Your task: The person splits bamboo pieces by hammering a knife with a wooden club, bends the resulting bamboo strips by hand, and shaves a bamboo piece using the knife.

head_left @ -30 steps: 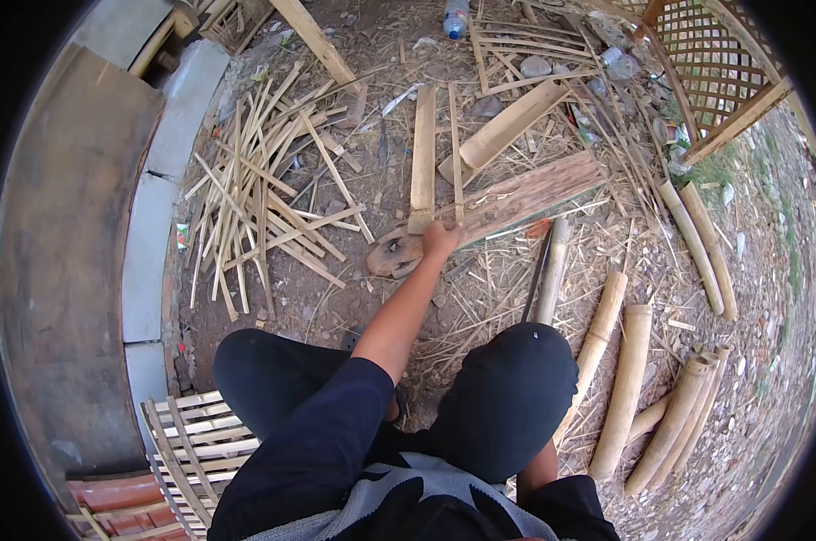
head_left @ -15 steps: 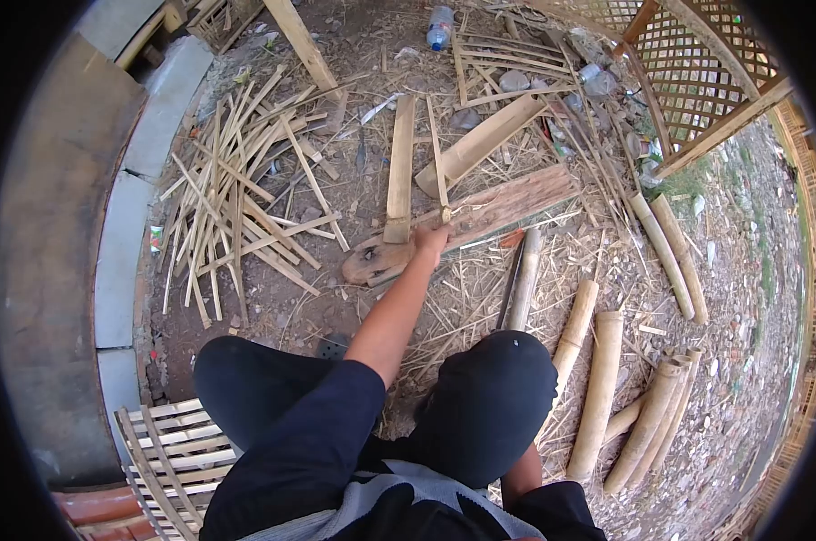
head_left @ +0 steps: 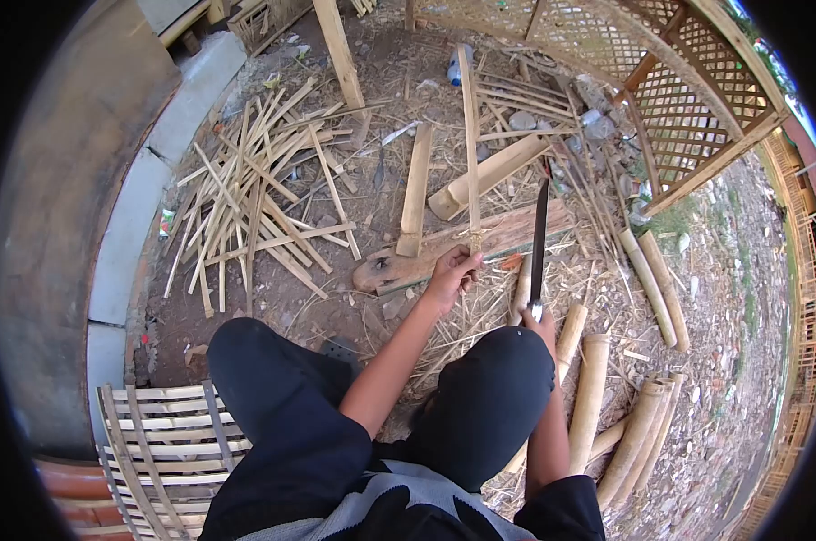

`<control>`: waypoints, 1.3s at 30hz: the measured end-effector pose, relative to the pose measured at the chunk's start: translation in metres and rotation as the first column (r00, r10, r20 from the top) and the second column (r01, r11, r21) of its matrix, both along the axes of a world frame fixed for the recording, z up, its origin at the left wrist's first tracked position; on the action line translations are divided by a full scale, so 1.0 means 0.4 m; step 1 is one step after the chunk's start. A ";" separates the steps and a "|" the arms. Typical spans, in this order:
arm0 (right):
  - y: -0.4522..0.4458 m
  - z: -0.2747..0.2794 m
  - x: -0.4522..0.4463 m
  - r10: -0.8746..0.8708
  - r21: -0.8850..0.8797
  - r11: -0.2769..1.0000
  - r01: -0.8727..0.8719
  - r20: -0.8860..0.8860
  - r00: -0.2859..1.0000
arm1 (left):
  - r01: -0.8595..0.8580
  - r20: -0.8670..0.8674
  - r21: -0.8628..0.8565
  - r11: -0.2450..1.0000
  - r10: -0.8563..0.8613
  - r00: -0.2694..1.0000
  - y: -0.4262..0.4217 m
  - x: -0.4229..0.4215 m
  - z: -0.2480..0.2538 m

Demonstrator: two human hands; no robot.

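Note:
My left hand (head_left: 453,274) is closed on the lower end of a narrow bamboo strip (head_left: 471,153), which stands up and away from me. In my right hand (head_left: 541,326), beside my right knee, is the handle of a machete (head_left: 539,239), its dark blade pointing upward. A worn wooden plank (head_left: 525,227) lies on the ground just beyond both hands. Resting against it are a flat split bamboo piece (head_left: 415,189) and a wider half-round bamboo piece (head_left: 498,173).
A pile of bamboo strips (head_left: 254,194) lies to the left. Several bamboo poles (head_left: 590,388) lie at right. A slatted bamboo panel (head_left: 169,437) is at lower left, a wooden post (head_left: 337,54) stands ahead, and a lattice frame (head_left: 696,99) is at upper right.
My left hand has lifted the bamboo strip off the plank and drawn it slightly nearer. My right hand has come up from beside my leg with the machete, its blade now raised.

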State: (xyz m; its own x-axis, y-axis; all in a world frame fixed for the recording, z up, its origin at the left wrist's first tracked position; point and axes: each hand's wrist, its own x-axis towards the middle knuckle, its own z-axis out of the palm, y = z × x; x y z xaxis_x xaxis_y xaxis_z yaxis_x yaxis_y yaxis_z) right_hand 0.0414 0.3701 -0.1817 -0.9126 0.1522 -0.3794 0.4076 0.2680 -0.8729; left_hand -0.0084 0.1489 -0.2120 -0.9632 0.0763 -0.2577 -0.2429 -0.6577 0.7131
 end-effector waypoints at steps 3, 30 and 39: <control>-0.045 0.199 -0.108 0.102 -0.017 0.995 -0.103 -0.081 0.992 | 0.035 -0.117 -0.102 0.994 -0.047 0.992 0.001 0.008 0.085; -0.313 0.400 -0.207 0.429 -0.458 0.827 -0.327 0.139 0.892 | -0.130 -0.158 -0.975 0.179 -0.151 0.976 -0.338 -0.033 0.573; -0.394 0.308 -0.099 0.768 -0.305 0.637 -0.708 0.332 0.548 | 0.168 0.169 -0.982 0.083 0.007 0.986 -0.332 0.009 0.377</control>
